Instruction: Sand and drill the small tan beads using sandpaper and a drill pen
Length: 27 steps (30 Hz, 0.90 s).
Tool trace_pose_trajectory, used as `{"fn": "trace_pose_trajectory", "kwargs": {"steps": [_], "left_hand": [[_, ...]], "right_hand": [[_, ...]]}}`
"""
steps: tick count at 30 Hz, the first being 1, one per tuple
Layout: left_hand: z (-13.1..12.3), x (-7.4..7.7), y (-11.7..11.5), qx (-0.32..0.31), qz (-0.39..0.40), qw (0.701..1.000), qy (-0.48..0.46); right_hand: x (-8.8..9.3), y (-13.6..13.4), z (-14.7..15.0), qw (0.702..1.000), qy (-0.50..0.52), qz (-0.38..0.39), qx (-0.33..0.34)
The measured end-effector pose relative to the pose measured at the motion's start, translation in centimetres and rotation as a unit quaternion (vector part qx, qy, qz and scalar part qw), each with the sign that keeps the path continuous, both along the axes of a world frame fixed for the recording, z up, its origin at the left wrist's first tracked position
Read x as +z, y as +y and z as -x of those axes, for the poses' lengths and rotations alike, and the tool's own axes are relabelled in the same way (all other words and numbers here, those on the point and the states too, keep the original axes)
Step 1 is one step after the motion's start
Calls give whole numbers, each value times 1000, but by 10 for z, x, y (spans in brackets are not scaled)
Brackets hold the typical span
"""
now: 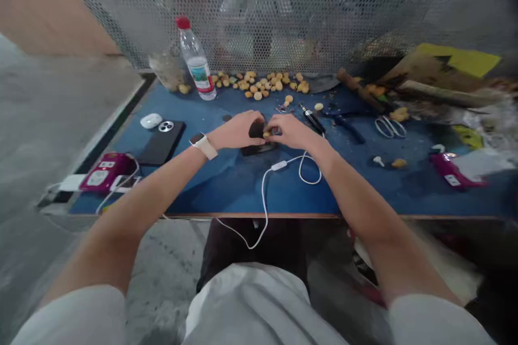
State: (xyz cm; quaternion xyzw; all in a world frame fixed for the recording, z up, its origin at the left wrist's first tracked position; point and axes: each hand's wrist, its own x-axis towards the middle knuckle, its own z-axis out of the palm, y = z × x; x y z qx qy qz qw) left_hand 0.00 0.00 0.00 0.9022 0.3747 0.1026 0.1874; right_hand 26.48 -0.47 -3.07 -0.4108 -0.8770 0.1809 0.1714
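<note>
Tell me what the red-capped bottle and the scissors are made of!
The bottle looks like clear plastic: you can see through its glossy wall. The scissors look like metal, since their loop handles gleam silvery, but it's too blurry to be sure.

Water bottle [196, 59], scissors [390, 127], black phone [159, 145]

- Left hand [237, 129] rests on a dark lump [256, 129] on the blue surface [226, 183]
- Right hand [289, 130] pinches a small tan piece [266, 133] beside the lump
- Tan nuts [259, 85] lie scattered near a red-capped plastic bottle [196, 59]
- Scissors [390, 127] lie further right
</note>
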Motion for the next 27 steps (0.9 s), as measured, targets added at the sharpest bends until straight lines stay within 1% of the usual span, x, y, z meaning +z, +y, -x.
{"fn": "trace_pose_trajectory", "kwargs": {"steps": [4, 8, 11, 14, 19, 22, 27], "left_hand": [[6, -22, -2, -15, -10, 1000, 3], [9, -45, -3, -24, -59, 998, -18], [11, -56, -1, -34, -71, 997, -24], [12, -59, -1, -34, -84, 995, -28], [11, -59, -4, -14, -108, 994, -2], [11, -59, -4, -9, -112, 994, 0], [11, -61, -3, -12, -112, 993, -16]], "right_hand": [[2, -5, -6, 1000, 22, 4, 4], [1, -10, -2, 1000, 18, 4, -17], [0, -12, 2, 1000, -2, -8, -27], [-2, -11, 7, 999, -11, -18, -30], [-4, -2, 20, 998, -33, -29, -54], [2, -5, 23, 995, -54, -28, -73], [16, -21, 20, 993, -103, -2, -49]]}}
